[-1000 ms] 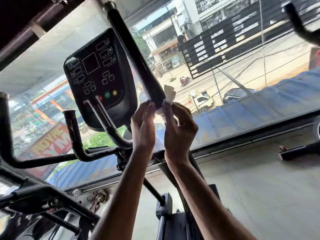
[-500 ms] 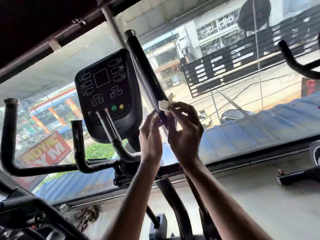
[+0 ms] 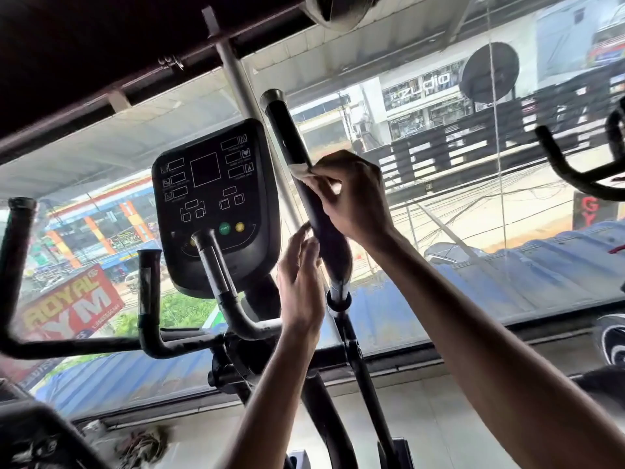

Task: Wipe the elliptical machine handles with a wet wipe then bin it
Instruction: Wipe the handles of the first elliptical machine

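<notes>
A: Where was the wet wipe?

B: On the tall black handle, partway down from its capped top. Your right hand curled round the handle there and pinched the wipe against it. Only a white edge showed at your fingertips.

A: And the left hand?

B: Lower down, beside the thick part of the same handle. Your fingers were loose and nearly straight, touching it but gripping nothing.

A: Any room to move?

B: Bare handle ran from your right hand up to the cap, and again between your two hands. The console stood just left of the handle, and a grey window post passed behind it. Two short handles rose below the console. A taller one stood far left, and another machine's handle curved in at the right.

A: Any writing?

B: Through the glass, a red sign read "ROYAL" above "YM". A shopfront across the street read "zudio".
</notes>
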The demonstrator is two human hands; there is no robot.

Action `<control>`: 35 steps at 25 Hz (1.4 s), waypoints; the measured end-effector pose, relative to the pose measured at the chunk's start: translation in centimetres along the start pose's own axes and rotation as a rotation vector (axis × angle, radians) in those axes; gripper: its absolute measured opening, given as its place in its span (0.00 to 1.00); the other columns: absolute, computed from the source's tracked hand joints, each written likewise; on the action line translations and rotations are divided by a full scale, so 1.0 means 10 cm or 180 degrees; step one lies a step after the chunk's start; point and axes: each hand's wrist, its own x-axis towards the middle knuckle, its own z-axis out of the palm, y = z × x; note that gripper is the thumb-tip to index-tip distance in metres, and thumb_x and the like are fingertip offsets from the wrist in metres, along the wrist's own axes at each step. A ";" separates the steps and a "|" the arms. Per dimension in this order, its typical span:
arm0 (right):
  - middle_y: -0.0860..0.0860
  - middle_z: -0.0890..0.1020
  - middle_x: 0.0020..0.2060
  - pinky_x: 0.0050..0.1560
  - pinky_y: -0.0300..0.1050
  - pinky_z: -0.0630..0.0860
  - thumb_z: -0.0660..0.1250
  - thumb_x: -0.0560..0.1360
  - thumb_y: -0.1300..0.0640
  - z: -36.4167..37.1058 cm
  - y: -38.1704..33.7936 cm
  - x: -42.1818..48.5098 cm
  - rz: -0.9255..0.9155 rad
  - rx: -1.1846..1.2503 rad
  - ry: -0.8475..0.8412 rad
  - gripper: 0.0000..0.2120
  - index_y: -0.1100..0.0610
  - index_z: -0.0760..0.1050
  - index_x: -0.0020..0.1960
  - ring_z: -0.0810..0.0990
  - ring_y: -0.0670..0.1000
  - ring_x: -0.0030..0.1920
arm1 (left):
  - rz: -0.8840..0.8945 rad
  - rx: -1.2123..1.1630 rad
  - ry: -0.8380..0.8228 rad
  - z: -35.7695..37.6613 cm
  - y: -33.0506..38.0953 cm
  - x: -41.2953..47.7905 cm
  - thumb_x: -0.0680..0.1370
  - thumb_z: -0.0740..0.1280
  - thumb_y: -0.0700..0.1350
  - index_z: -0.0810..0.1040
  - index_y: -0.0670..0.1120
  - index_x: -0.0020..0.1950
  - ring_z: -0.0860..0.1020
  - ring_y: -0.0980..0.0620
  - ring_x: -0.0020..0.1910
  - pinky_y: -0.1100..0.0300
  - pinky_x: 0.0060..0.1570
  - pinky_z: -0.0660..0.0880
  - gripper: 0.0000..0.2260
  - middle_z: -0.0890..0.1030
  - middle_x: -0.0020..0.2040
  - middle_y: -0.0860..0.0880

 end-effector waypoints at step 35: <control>0.51 0.86 0.53 0.58 0.36 0.74 0.69 0.77 0.67 0.42 1.33 -2.06 0.2124 0.1308 -0.1252 0.11 0.58 0.85 0.56 0.83 0.49 0.54 | 0.0593 0.1318 0.2285 0.92 -0.40 -0.25 0.81 0.62 0.43 0.72 0.33 0.57 0.75 0.71 0.45 0.74 0.50 0.70 0.13 0.76 0.47 0.51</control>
